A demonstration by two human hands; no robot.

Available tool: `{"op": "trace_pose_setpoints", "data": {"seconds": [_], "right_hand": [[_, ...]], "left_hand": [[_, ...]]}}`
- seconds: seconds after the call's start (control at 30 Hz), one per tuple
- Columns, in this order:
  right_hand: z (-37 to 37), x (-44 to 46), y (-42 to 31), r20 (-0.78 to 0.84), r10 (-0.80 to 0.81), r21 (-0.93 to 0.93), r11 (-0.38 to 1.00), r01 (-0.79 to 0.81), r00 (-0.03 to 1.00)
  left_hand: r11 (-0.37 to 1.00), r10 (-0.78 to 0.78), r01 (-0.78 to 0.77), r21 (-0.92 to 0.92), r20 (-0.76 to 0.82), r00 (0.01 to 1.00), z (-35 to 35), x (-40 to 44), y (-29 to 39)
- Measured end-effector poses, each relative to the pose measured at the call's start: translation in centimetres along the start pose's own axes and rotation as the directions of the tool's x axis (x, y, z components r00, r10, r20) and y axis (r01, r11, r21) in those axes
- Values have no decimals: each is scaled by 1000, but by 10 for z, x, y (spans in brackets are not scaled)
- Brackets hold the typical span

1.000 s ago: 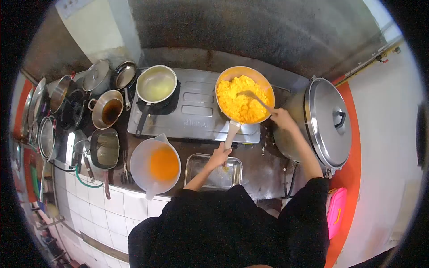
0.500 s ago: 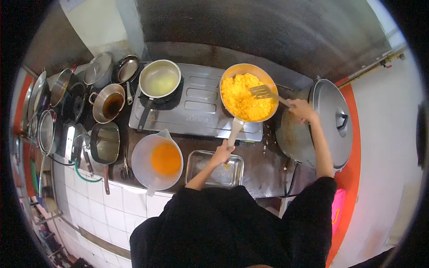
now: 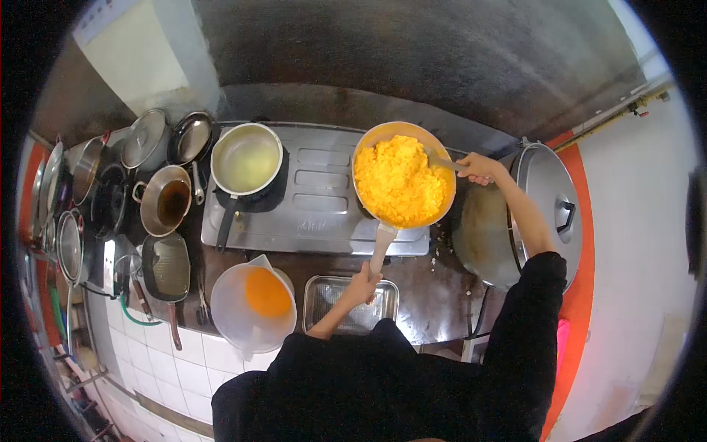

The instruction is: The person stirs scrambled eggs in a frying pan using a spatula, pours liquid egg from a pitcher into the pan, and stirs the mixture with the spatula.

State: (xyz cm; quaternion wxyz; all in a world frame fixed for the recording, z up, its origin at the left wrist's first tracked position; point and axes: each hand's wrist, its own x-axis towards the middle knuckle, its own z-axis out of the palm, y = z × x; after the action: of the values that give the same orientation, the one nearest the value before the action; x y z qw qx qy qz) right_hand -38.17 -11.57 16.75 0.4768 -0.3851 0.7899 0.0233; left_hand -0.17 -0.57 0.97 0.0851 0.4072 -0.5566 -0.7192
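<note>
Left hand (image 3: 361, 287): fingers closed around the handle (image 3: 383, 245) of the pan (image 3: 400, 128), which lies beyond them over the stove (image 3: 322, 221). Right hand (image 3: 480, 169): fingers curled on the spatula (image 3: 445, 163), its blade meeting the yellow food (image 3: 400, 186).

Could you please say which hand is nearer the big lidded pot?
Right. The right hand, on the spatula, is by the far edge of the pot; the left hand, gripping the pan handle, is farther left.
</note>
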Motion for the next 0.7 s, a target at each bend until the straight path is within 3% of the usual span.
{"op": "trace_pose_setpoints", "data": {"seconds": [0.13, 0.23, 0.3, 0.33, 0.43, 0.53, 0.7], "right_hand": [[24, 9, 6, 18, -127, 32, 991, 127, 992], [49, 11, 10, -178, -371, -131, 927, 352, 911], [53, 23, 20, -196, -751, -512, 627, 587, 630], [55, 26, 28, -136, -884, -672, 414, 614, 447], [61, 13, 44, -107, -753, -835, 423, 353, 650], [67, -30, 32, -72, -704, -918, 324, 228, 707], [112, -77, 28, -210, -724, -916, 381, 128, 657]], "left_hand": [[1000, -27, 27, 1, 36, 999, -2, -1, 4], [998, -37, 37, 53, 1, 999, -2, -2, 10], [996, -46, 48, 82, -23, 999, -2, -4, 12], [995, -53, 55, 84, -23, 998, -1, -3, 10], [990, -20, 28, 139, -56, 998, 1, 0, 3], [988, -8, 17, 156, -59, 998, 2, 0, 3], [996, 10, -4, 86, -65, 998, 4, 5, -10]]}}
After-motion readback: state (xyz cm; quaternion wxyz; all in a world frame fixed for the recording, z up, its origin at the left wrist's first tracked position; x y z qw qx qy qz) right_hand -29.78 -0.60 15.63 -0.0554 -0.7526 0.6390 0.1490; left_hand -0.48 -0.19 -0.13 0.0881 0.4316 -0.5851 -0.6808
